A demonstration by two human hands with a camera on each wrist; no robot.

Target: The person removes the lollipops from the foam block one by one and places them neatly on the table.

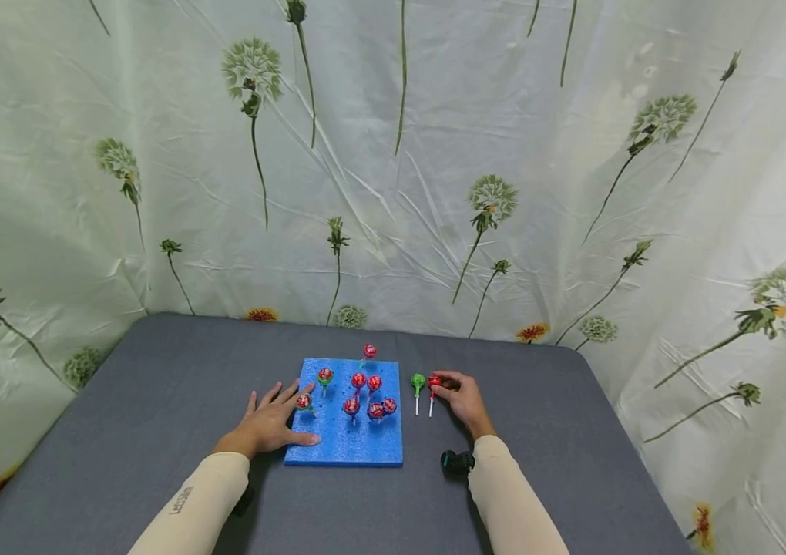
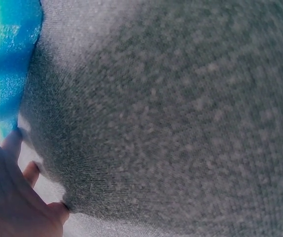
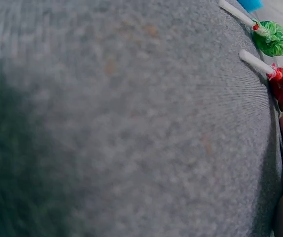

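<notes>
My left hand (image 1: 268, 425) lies with spread fingers across the left edge of a blue foam board (image 1: 344, 451); the thumb rests on its top. In the left wrist view the fingers (image 2: 30, 173) reach past the board's side to the grey cloth. Several lollipops (image 1: 358, 381) in red wrappers stand upright in the board, one red-and-green lollipop (image 1: 325, 375) among them. To the right of the board, my right hand (image 1: 462, 397) pinches the wrapped head of a red lollipop (image 3: 278, 81) between thumb and fingers. Its white stick points toward me, close to the cloth.
Beside the red lollipop a green lollipop (image 1: 418, 381) lies on the grey table cloth (image 1: 192, 370). A black device (image 1: 457, 462) sits at my right wrist. Behind the table hangs a pale curtain (image 1: 393, 193) with dandelion prints.
</notes>
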